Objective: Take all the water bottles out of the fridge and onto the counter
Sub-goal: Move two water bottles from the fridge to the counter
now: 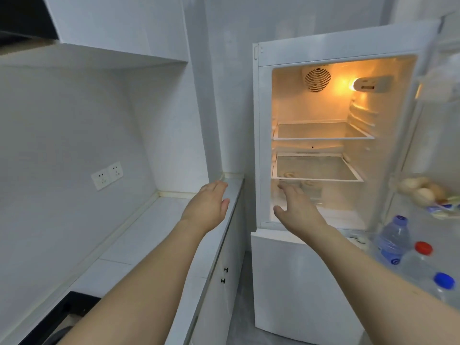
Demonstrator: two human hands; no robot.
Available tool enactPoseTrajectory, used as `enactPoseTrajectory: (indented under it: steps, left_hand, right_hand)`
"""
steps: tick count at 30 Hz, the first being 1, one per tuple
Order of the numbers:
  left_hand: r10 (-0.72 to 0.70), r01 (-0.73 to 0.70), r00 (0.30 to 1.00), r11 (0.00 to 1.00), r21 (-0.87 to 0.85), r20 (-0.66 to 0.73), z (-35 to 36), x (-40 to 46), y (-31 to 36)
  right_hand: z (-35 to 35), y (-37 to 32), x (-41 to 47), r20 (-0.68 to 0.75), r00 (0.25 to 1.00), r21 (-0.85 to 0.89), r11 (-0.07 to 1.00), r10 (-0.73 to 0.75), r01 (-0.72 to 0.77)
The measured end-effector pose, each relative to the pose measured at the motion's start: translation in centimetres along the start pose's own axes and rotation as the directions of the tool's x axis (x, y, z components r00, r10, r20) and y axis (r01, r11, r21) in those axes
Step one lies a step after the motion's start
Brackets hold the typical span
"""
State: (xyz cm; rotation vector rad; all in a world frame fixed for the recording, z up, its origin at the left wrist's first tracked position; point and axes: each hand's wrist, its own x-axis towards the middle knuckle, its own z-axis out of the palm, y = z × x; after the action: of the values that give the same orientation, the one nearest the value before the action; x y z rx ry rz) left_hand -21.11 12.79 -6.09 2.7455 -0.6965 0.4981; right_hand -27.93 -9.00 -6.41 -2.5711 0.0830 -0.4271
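Observation:
The white fridge (263,135) stands open, lit inside, with two bare glass shelves. Its door swings out at the right and carries three water bottles in the lower rack: one with a pale blue cap and blue label (393,241), one with a red cap (420,260), one with a dark blue cap (444,286). My left hand (207,207) reaches forward over the white counter (139,235), fingers straight, holding nothing. My right hand (297,207) stretches in front of the fridge's lower opening, fingers straight and empty.
A door rack above the bottles holds eggs (420,190) and small packets. A double wall socket (107,175) sits above the counter. A black cooktop (69,314) lies at the counter's near end. Cabinet doors with black knobs (224,275) sit below the counter edge.

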Motion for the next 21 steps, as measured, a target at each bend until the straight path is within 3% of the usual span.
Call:
enactPoseTrajectory:
  steps: [10,21]
  left_hand:
    - [0.078,-0.069,0.992,0.993,-0.093,0.099,6.5,7.2,8.0]
    - [0.213,-0.177,0.952,0.969,-0.172,0.22,13.9,12.7,17.9]
  right_hand:
    - [-4.2,11.6,1.1,-0.131,0.966,-0.088,0.968,0.222,-0.235]
    - [-5.9,23.4,-2.4,-0.156,0.802,-0.245,0.764,0.577,-0.597]
